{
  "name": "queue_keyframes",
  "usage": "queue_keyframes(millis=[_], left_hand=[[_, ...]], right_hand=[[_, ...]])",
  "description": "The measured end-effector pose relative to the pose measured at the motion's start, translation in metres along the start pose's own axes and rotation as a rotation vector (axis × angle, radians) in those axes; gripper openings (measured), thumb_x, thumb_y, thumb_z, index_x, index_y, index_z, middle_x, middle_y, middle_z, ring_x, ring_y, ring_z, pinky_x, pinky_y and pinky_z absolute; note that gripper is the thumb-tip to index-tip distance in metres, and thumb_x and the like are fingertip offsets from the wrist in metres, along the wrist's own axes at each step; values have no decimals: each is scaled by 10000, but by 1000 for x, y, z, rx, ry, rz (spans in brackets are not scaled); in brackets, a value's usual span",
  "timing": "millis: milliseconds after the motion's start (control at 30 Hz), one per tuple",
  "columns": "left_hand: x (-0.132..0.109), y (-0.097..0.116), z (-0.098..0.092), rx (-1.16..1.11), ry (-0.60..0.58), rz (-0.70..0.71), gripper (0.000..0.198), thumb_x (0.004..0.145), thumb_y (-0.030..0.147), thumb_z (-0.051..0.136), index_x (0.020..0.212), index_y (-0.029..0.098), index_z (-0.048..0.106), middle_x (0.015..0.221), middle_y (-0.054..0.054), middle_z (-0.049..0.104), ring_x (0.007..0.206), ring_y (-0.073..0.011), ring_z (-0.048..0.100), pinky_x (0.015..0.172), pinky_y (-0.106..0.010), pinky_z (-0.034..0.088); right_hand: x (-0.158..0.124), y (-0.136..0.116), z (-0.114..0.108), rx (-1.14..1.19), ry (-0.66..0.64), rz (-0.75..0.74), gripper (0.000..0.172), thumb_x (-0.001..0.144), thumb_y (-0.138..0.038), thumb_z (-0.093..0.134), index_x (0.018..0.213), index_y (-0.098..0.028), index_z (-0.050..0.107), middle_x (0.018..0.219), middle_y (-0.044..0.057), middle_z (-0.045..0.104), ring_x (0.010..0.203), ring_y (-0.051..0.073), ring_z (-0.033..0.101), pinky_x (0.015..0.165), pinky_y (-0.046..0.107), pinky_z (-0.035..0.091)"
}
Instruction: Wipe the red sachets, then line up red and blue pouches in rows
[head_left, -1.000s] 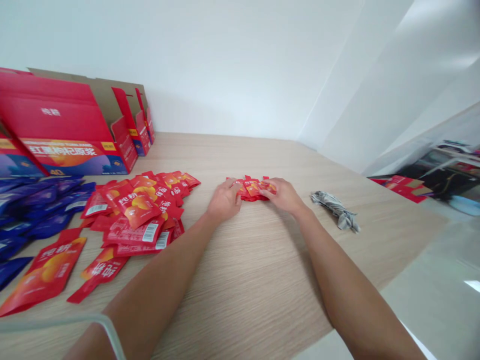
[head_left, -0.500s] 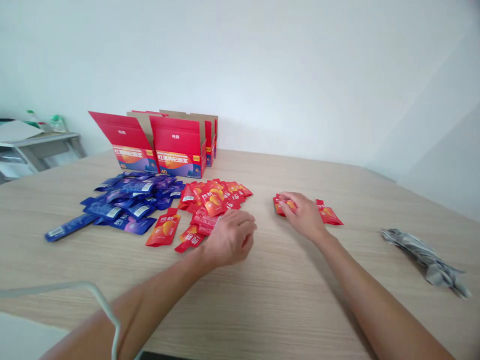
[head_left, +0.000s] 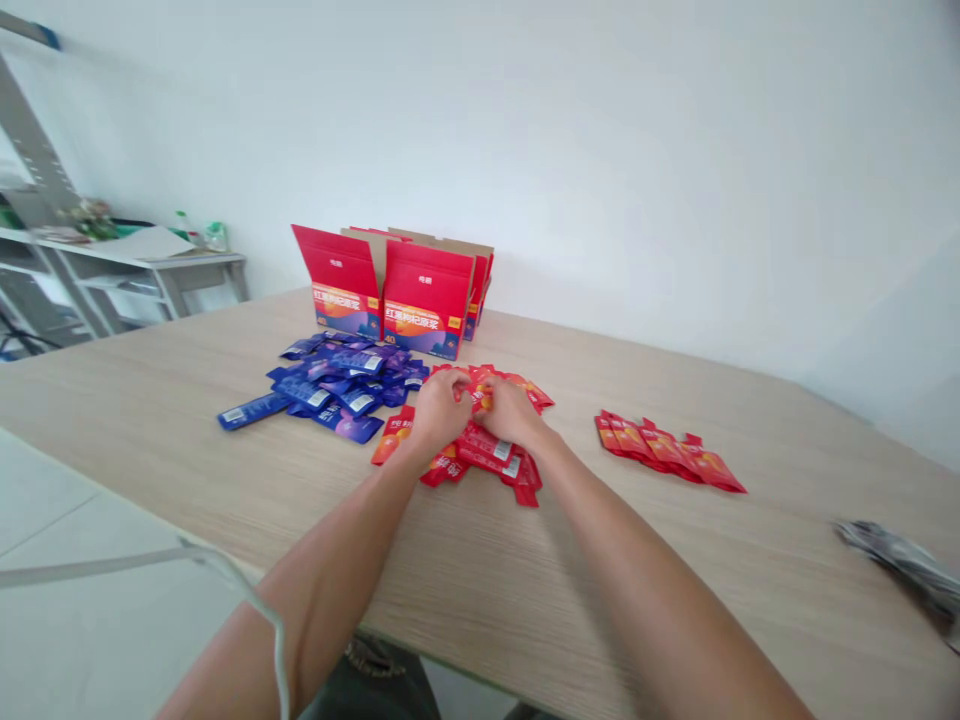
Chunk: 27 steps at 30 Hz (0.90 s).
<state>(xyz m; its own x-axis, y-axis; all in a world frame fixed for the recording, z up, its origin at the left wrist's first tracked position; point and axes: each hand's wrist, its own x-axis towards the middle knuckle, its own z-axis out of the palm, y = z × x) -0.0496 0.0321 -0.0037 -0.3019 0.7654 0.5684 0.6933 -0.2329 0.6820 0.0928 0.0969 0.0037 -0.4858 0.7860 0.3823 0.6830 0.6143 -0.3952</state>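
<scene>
Over the pile of red pouches (head_left: 491, 450), my left hand (head_left: 441, 408) and my right hand (head_left: 514, 410) work close together. A red pouch (head_left: 481, 397) with orange fruit printed on it shows between them, and the curled fingers of both hands grip it; the fingertips are partly hidden. More red pouches lie under and around my wrists, some face down with white labels. To the right, several red pouches (head_left: 667, 450) lie overlapped in a neat slanting row. Left of my hands is a heap of blue pouches (head_left: 337, 375).
Open red cartons (head_left: 424, 300) stand behind the pouches, flaps raised. A crumpled grey-striped packet (head_left: 900, 565) lies at the right. A pale cable (head_left: 247, 595) crosses in front of my left forearm. Beyond the table's left edge is a side desk (head_left: 165, 262).
My right hand has moved left from the separate row to the red pile, beside my left hand. The row shows more overlapped pouches. The view has turned, shifting the cartons rightward.
</scene>
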Motion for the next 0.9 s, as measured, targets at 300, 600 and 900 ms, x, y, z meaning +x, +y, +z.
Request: queue_keyframes(millis=[300,600,900], left_hand=[[-4,23,12,-547,54,-296,51,861,155,684,886,171,725,871,-62,759,828,-202,702,823,-318,543],[-3,35,17,-1440,-157,-612,246,892,412,715,921,168,696,960,-122,784,1010,-290,775,945,-415,618],[12,20,0,-1396,146,-641,241,1000,274,535,1119,118,674,893,-134,800,901,-278,812,858,-430,654]], right_hand=[[-17,3,-21,452,369,341,370,744,-393,800,1033,-229,636,1036,76,753,1006,312,739,967,519,580],[-27,-38,-15,306,288,-17,351,922,-346,729,1237,-203,675,1348,149,713,1308,295,649,1164,479,475],[-69,-26,-28,-92,-206,-139,726,790,-317,943,1423,-151,629,1373,224,677,1330,402,619,1125,545,479]])
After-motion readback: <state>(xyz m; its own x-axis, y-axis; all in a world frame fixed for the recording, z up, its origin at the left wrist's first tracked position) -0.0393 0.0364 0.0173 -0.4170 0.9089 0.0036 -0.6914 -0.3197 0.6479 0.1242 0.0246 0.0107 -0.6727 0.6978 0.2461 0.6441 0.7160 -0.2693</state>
